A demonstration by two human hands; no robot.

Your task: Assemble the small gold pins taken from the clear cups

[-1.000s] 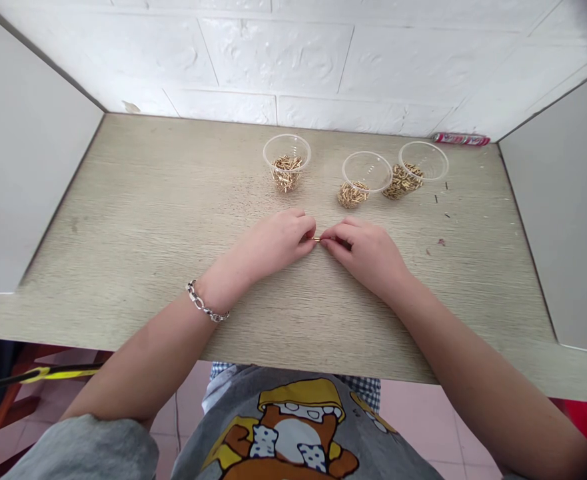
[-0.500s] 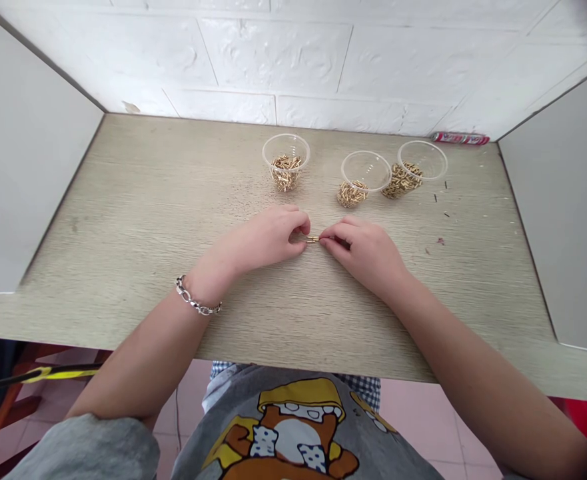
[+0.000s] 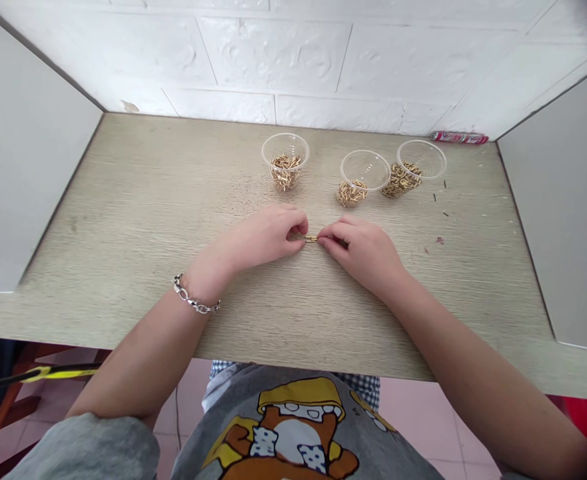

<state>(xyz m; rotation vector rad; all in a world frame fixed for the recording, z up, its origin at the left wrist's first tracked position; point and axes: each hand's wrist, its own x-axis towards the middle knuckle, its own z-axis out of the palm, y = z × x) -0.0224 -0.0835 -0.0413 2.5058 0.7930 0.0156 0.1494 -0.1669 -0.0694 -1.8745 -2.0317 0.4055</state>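
Between my two hands, just above or on the tabletop, are a few thin brass-coloured pins (image 3: pixel 311 239), lying side by side. My left hand (image 3: pixel 268 235), with a chain bracelet at the wrist, has its thumb and curled fingers closed at their left end. From the other side, my right hand (image 3: pixel 366 250) pinches their right end between thumb and fingertips. The fingertips hide both ends of the pins. Beyond the hands stand three clear plastic cups with similar small brass pieces: a left cup (image 3: pixel 286 150), a middle cup (image 3: pixel 366 170) and a right cup (image 3: pixel 422 160).
Fine brown specks (image 3: pixel 243 190) are scattered on the table (image 3: pixel 138 200) near the left cup. Small dark bits (image 3: pixel 435 197) lie at the right. A red-and-silver tube (image 3: pixel 459 138) rests against the white wall (image 3: pixel 273 57). Grey panels (image 3: pixel 563 193) flank the table.
Both hands stay at almost the same spot with the pins between them. The whole view has shifted very slightly; the cups stand as before.
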